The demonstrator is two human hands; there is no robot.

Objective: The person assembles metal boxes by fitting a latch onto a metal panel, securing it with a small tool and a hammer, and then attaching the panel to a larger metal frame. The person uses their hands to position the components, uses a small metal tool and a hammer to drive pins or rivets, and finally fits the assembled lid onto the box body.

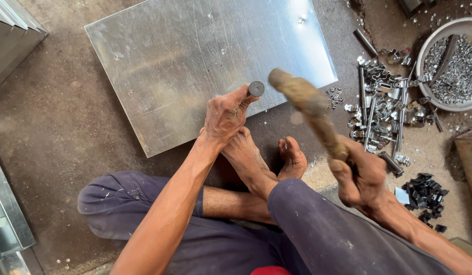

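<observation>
I note the left hand (225, 114) closed around a steel punch (256, 89), holding it upright on the metal sheet (195, 56) near its near edge, toward the near right corner. The right hand (361, 175) is clamped on a wooden mallet (305, 104), raised and blurred, head end just beside the punch top. The sheet lies flat on the floor (52, 127); bare feet (269, 158) press against its near edge. I judge the step as striking the punch. The blow needs to land square on the punch head, clear of the left fingers.
</observation>
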